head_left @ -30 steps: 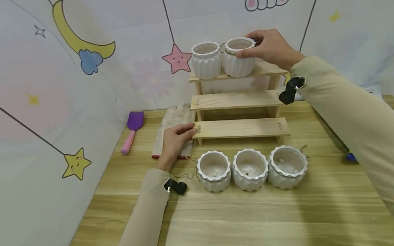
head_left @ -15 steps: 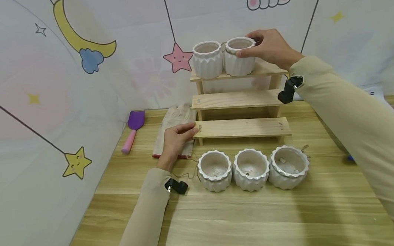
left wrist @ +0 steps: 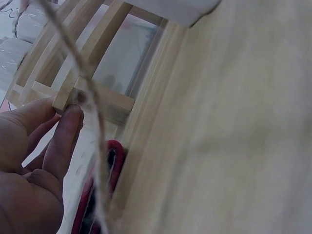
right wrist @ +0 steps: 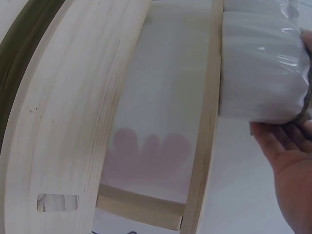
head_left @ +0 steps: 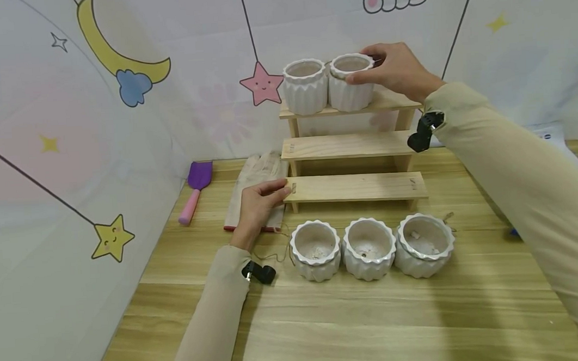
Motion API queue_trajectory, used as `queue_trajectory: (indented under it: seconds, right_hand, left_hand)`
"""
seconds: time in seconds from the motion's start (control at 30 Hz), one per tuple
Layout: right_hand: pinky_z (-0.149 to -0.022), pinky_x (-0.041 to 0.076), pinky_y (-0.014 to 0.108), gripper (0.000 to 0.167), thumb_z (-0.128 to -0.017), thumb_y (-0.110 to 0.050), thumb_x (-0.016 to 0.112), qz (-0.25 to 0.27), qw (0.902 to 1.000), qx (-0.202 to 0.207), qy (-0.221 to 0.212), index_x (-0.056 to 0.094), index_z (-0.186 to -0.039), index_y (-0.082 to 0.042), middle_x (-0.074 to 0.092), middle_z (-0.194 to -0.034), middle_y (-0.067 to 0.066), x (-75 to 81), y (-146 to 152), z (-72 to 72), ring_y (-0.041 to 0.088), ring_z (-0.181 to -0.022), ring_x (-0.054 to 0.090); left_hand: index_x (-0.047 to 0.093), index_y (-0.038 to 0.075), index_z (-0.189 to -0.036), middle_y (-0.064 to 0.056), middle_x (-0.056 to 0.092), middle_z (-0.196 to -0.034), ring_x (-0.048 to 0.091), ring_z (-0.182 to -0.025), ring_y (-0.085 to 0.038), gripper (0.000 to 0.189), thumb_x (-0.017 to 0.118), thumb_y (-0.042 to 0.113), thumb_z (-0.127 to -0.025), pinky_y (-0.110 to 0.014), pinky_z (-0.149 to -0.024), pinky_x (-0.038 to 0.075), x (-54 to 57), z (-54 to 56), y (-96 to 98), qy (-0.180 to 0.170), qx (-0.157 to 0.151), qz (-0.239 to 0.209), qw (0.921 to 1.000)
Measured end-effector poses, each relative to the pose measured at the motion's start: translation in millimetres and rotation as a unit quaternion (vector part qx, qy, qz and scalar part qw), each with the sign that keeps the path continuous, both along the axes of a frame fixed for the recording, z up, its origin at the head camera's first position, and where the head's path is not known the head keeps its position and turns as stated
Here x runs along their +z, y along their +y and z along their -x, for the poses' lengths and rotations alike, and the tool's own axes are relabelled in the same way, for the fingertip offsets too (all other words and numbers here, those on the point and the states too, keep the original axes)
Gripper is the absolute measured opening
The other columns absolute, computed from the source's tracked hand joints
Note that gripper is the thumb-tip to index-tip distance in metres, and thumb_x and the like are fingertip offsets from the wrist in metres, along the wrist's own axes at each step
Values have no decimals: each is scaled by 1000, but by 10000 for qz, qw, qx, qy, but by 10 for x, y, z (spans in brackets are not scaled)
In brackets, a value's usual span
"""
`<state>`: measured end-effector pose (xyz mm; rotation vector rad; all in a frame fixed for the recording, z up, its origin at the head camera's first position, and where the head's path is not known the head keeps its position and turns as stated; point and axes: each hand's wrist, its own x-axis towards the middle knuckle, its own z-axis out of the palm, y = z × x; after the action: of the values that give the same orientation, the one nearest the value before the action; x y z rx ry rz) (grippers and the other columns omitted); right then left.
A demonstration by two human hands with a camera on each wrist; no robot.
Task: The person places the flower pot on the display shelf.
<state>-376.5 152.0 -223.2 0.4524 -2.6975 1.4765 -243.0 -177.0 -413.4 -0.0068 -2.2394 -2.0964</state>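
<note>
My right hand (head_left: 398, 71) grips the rim of a white fluted plant pot (head_left: 350, 93) standing on the top step of a wooden tiered stand (head_left: 351, 145). A second white pot (head_left: 306, 95) stands just left of it on that step. In the right wrist view, the fingers of my right hand (right wrist: 287, 158) reach around the gripped pot (right wrist: 261, 68). My left hand (head_left: 257, 206) pinches the left end of the stand's lowest step (head_left: 355, 188). In the left wrist view, thumb and fingers of my left hand (left wrist: 36, 156) close on the corner of that step (left wrist: 63, 100).
Three more white pots, left (head_left: 316, 269), middle (head_left: 369, 266) and right (head_left: 421, 263), stand in a row before the stand. Pale work gloves (head_left: 256, 177) and a purple trowel with a pink handle (head_left: 199, 177) lie left on the wooden table (head_left: 355, 329). Twine (head_left: 273, 256) trails nearby.
The gripped pot has shifted slightly left, narrowing the gap to the other pot on the top step. Both hands keep their holds, and the head view has shifted a little.
</note>
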Motion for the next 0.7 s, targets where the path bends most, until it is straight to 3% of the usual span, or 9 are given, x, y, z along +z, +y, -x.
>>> queue_trajectory:
  seconds: [0.47, 0.7]
  right_hand:
    - [-89, 47, 22, 74, -90, -35, 87, -19, 9999, 114, 78, 57, -150, -5, 65, -120, -4, -32, 23, -11, 11, -107, 58]
    - [-98, 48, 26, 76, -92, -37, 86, -47, 9997, 237, 46, 54, -154, -6, 64, -127, -1, -52, 25, -20, 13, -112, 57]
  left_hand:
    - [78, -6, -119, -19, 76, -119, 72, -85, -5, 27, 82, 4, -94, -20, -77, 63, -2, -6, -7, -17, -10, 16, 10000]
    - [78, -6, -119, -18, 77, -117, 72, -85, -7, 26, 82, 3, -95, -22, -76, 63, 3, -11, -13, 22, 6, 101, 9999]
